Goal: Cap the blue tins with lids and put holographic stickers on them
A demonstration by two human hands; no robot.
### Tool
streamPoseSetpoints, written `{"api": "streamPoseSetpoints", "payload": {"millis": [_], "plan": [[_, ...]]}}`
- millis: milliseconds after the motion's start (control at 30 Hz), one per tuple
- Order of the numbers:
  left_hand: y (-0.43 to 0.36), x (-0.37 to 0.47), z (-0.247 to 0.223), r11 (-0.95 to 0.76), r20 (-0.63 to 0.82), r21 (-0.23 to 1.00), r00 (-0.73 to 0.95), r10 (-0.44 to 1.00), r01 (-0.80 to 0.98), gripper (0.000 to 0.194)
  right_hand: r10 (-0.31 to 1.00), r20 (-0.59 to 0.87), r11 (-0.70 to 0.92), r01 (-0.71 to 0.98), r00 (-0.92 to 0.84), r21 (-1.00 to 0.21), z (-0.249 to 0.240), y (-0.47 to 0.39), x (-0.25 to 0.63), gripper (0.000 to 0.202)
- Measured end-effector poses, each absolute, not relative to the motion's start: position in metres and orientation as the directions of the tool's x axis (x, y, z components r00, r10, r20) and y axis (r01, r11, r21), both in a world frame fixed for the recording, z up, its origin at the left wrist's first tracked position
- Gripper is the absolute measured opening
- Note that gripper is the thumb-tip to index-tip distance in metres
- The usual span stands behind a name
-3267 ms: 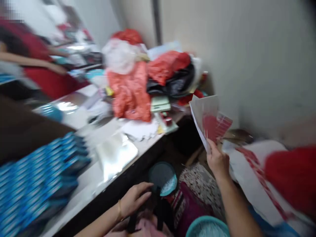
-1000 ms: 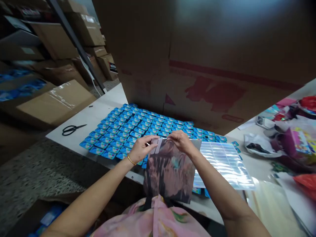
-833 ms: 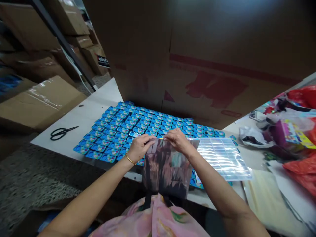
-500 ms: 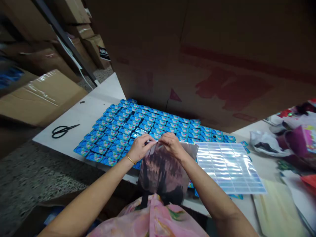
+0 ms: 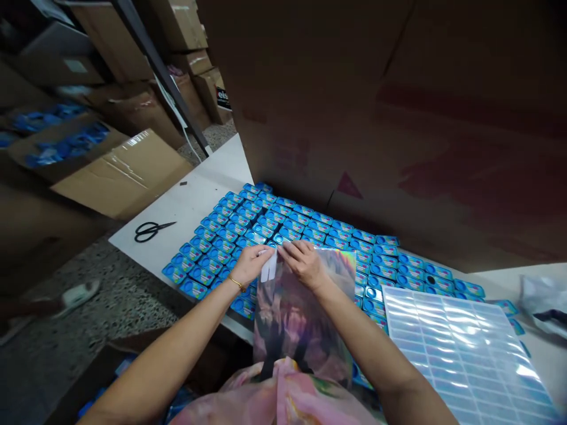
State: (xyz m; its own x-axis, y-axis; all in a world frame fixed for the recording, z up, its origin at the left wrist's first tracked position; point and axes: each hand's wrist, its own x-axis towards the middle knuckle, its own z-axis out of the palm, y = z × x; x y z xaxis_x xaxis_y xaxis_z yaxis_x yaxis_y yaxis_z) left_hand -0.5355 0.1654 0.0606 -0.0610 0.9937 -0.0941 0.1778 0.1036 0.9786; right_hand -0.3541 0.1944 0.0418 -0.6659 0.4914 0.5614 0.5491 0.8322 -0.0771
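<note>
A shiny, see-through sheet (image 5: 305,319) with a rainbow glint at its upper right corner hangs in front of my body. My left hand (image 5: 252,265) is closed in a pinch at its upper left corner, where a small whitish patch (image 5: 268,268) shows; I cannot tell if this is a loose piece or a glare. Beside it, my right hand (image 5: 305,264) pinches the sheet's top edge, fingertips close to the left ones. Under and beyond both hands, many small blue tins (image 5: 206,260) with printed lids lie in rows on the white table (image 5: 225,159).
To the right, a glossy sheet marked in a grid (image 5: 465,348) lies over some tins. Black scissors (image 5: 153,230) rest on the table's left part. A large cardboard box (image 5: 336,136) stands behind the tins. More cartons (image 5: 128,171) and a person's foot (image 5: 80,295) are at left.
The view has swung left, so the table contents sit further right. Both hands stay at the sheet's top edge; a whitish patch now shows by my left fingers, and the foot has come into view.
</note>
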Motion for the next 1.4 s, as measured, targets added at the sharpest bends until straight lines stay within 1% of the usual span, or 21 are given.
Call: {"api": "streamPoseSetpoints", "payload": {"millis": [100,233,333,467,533,667,833,933,1067,1167,1267,1333,1400], "plan": [[0.184,-0.558,0.047,0.13,-0.123,0.987,-0.075,0.99,0.095,0.031,0.459,0.564,0.851,0.523,-0.687,-0.056,0.039,0.206,-0.376,0.034],[0.209,-0.6,0.028,0.159,-0.159,0.987,-0.047,0.986,0.003,0.032,0.502,0.567,0.831,0.546,-0.653,-0.107,0.026,0.216,-0.421,0.035],[0.227,-0.635,0.019,0.16,-0.16,0.987,-0.002,0.987,-0.026,0.03,0.609,0.566,0.76,0.614,-0.556,-0.213,0.018,0.222,-0.463,0.033],[0.246,-0.672,0.013,0.198,-0.194,0.976,0.046,0.98,-0.094,0.03,0.776,0.539,0.582,0.702,-0.328,-0.411,0.018,0.232,-0.51,0.028],[0.253,-0.684,0.01,0.213,-0.206,0.969,0.067,0.976,-0.126,0.03,0.811,0.511,0.531,0.722,-0.283,-0.443,0.02,0.239,-0.526,0.03],[0.258,-0.697,0.006,0.244,-0.229,0.953,0.099,0.968,-0.179,0.032,0.809,0.479,0.544,0.745,-0.341,-0.387,0.017,0.25,-0.542,0.03],[0.253,-0.708,0.005,0.305,-0.305,0.922,0.037,0.952,-0.237,0.033,0.754,0.465,0.631,0.707,-0.464,-0.32,0.007,0.258,-0.547,0.031],[0.252,-0.712,0.005,0.327,-0.342,0.901,-0.001,0.94,-0.285,0.033,0.74,0.461,0.653,0.688,-0.49,-0.317,-0.001,0.261,-0.551,0.032],[0.252,-0.715,0.0,0.363,-0.402,0.866,-0.045,0.915,-0.342,0.033,0.766,0.471,0.626,0.674,-0.438,-0.392,-0.013,0.261,-0.56,0.029],[0.251,-0.719,-0.006,0.372,-0.421,0.855,-0.066,0.905,-0.361,0.033,0.794,0.478,0.596,0.636,-0.377,-0.489,-0.017,0.26,-0.567,0.027],[0.249,-0.724,-0.01,0.382,-0.429,0.846,-0.051,0.902,-0.372,0.033,0.825,0.464,0.558,0.593,-0.323,-0.58,-0.013,0.263,-0.573,0.025],[0.249,-0.727,-0.01,0.375,-0.422,0.85,-0.05,0.905,-0.369,0.033,0.837,0.449,0.542,0.58,-0.312,-0.608,-0.009,0.267,-0.576,0.025],[0.248,-0.729,-0.011,0.359,-0.407,0.858,-0.06,0.912,-0.367,0.033,0.83,0.44,0.555,0.585,-0.343,-0.591,-0.005,0.272,-0.578,0.026]]}}
